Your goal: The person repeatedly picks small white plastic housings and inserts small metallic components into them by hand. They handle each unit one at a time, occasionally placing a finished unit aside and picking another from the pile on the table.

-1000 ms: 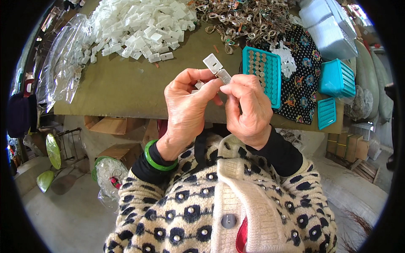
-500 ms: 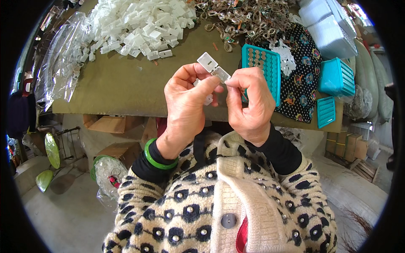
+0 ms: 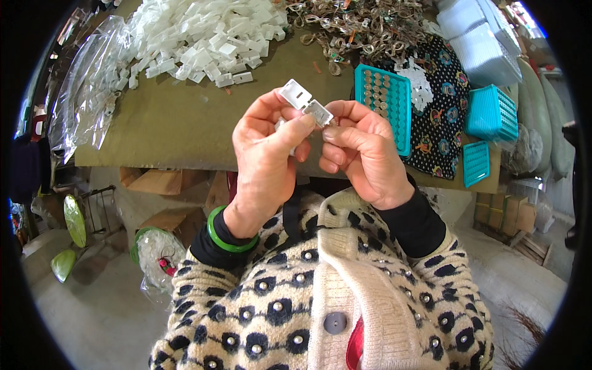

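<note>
A small white hinged plastic case (image 3: 295, 94), its two halves folded apart, is gripped by my left hand (image 3: 262, 148), with the thumb pressing on the lower half. More white plastic (image 3: 279, 125) shows behind that thumb, tucked in the fingers. My right hand (image 3: 373, 151) pinches at the lower right corner of the case; what its fingertips hold there is too small to make out. Beyond my right hand lies a teal tray (image 3: 399, 102) with rows of round pits, several on its left side filled with small round discs (image 3: 376, 92).
A heap of white plastic cases (image 3: 203, 40) covers the far left of the table, beside a see-through plastic bag (image 3: 92, 92). Curled brownish strips (image 3: 357, 28) pile up at the far middle. Stacked teal trays (image 3: 492, 114) and white trays (image 3: 481, 52) stand at right on dark patterned cloth (image 3: 441, 148).
Both hands have shifted slightly left and nearer with the case. My right hand has turned, and its fingers have moved to the case's lower corner.
</note>
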The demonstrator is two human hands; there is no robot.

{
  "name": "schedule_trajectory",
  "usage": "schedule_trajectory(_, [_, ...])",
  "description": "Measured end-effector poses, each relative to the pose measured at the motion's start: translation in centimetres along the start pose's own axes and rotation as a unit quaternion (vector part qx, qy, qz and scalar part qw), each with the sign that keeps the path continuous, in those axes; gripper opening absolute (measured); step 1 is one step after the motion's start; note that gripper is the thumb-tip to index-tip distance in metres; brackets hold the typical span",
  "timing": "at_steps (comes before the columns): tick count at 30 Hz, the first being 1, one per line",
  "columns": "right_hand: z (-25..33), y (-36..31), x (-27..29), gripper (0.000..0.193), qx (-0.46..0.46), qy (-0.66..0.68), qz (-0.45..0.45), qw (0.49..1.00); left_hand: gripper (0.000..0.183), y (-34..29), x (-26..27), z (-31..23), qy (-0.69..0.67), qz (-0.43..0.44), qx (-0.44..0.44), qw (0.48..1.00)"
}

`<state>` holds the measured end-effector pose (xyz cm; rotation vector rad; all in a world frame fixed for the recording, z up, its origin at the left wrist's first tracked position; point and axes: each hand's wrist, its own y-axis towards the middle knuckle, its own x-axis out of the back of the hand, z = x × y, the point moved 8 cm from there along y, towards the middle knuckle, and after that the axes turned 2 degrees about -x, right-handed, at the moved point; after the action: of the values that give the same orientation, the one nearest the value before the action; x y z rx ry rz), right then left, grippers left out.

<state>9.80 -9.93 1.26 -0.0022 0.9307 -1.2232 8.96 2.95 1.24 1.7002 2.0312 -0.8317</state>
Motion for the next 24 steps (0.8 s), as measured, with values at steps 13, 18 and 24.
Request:
schedule_trajectory(13, [8.6,-4.5,0.8,0.007,0.475,-0.648,-0.153,0.575,0.021,-0.8,-0.1,0.9,-0.019,0.069,0.06,0.996])
schedule_trajectory(18, [7.8,-2.2,3.5,0.014,0.396,-0.757,-0.202,0.479,0.021,-0.9,-0.2,3.2,-0.061,0.078,0.144,0.985])
schedule_trajectory(24, [8.4,-2.2,3.7,0.012,0.406,-0.736,-0.153,0.52,0.022,-0.9,-0.1,4.0,-0.044,0.061,0.172,0.982])
